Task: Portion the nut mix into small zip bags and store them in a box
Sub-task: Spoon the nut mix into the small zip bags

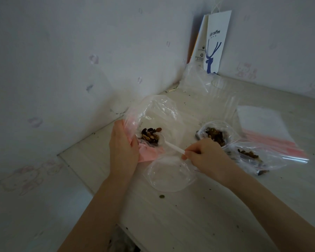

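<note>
A: Grips?
B: Left hand (124,150) grips the zip bag (153,113) at its pink mouth; right hand (205,157) pinches a white spoon (171,145), bowl against the nut mix (150,135) inside.
A: Legible text?
B: "coffee", on the paper bag (215,42) in the corner.

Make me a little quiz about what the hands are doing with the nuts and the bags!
1. True or false: the right hand pinches the handle of a white spoon.
2. Which hand holds the zip bag with nuts in it open? A) left hand B) right hand
3. Fill in: the word printed on the paper bag in the corner is "____".
Key: 1 true; 2 A; 3 coffee.
</note>
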